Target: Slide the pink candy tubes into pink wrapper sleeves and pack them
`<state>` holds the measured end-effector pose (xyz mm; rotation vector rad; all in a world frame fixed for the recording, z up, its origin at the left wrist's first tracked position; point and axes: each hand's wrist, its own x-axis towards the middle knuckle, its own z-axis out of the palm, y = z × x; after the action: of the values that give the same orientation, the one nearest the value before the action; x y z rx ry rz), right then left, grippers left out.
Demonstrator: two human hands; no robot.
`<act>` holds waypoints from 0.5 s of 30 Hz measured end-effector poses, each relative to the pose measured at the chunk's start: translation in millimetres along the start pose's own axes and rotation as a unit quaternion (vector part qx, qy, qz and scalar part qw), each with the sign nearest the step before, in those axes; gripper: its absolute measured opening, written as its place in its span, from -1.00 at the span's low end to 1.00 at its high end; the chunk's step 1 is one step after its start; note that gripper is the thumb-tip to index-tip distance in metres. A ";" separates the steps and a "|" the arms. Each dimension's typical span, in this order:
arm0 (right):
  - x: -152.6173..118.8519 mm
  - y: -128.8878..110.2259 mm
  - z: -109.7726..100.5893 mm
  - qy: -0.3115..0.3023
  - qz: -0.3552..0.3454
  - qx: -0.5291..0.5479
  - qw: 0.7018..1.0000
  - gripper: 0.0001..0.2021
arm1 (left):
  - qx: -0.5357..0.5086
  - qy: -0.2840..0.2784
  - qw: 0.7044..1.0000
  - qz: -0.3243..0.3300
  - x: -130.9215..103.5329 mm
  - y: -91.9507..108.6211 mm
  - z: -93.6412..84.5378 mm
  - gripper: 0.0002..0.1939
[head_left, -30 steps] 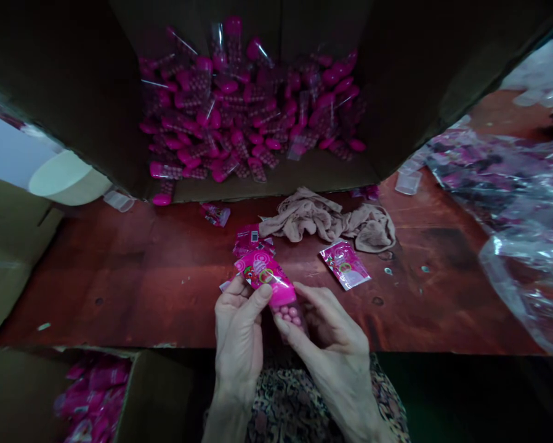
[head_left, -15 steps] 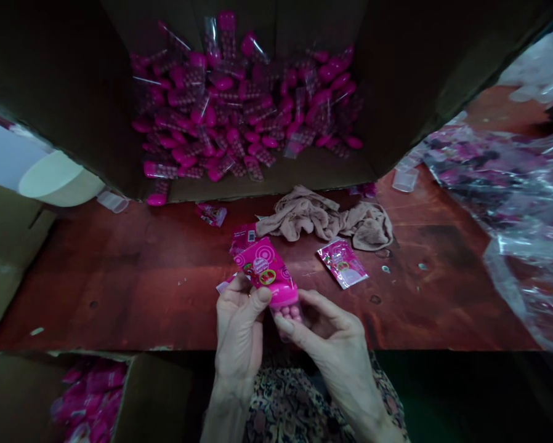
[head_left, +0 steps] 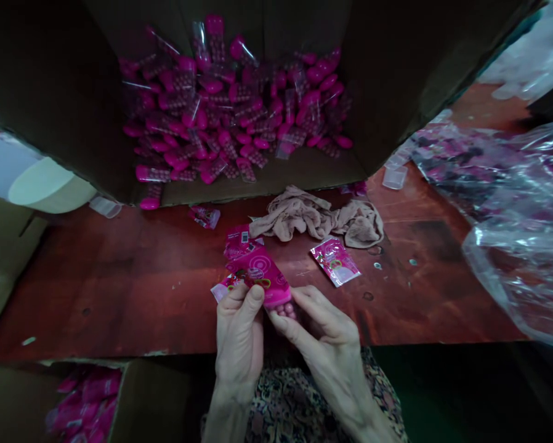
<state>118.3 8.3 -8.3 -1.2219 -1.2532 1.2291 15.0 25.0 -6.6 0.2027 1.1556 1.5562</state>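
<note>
My left hand (head_left: 240, 335) is closed, thumb and fingers pinching the lower left side of a printed pink wrapper (head_left: 260, 266). The wrapper lies over the pink cap end of a clear tube (head_left: 286, 309) with small pink balls inside. Closed round the tube's lower end is my right hand (head_left: 327, 337), hiding part of it. Just behind my left fingers, more printed wrappers (head_left: 236, 239) lie on the table. Right of the held tube, a single flat pink wrapper (head_left: 335, 261) rests on the wood.
A big cardboard box (head_left: 239, 192) on its side holds many pink-capped tubes. A crumpled cloth (head_left: 299, 212) lies before it. Clear plastic bags (head_left: 526, 197) cover the right side. A white bowl (head_left: 50, 187) stands left; a lower box (head_left: 133, 394) holds pink packs.
The wrapper and tube have tilted, and the wrapper now looks flatter, with less of the pink cap showing. Both hands keep their grip. The whole view has shifted slightly.
</note>
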 end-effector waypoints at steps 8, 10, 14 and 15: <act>5.1 -3.8 -3.6 -0.035 0.031 0.009 0.999 -0.80 | 0.017 -0.075 0.997 -0.026 1.5 -3.5 -2.2 -0.72; 5.5 -5.0 -4.0 -0.034 0.032 0.005 0.999 -0.80 | 0.038 -0.089 0.995 -0.032 0.9 -2.5 -1.0 -0.72; 1.8 -3.8 -2.0 -0.039 0.004 -0.038 0.999 -0.79 | 0.050 -0.065 0.996 -0.039 -0.3 -0.6 1.3 -0.81; 0.5 -2.8 -0.8 -0.036 -0.008 -0.051 0.998 -0.80 | 0.046 -0.059 0.996 -0.042 -0.7 -0.3 1.7 -0.83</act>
<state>119.0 8.9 -5.5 -1.2464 -1.3907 1.2201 16.6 25.3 -5.7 0.3004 1.1291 1.3991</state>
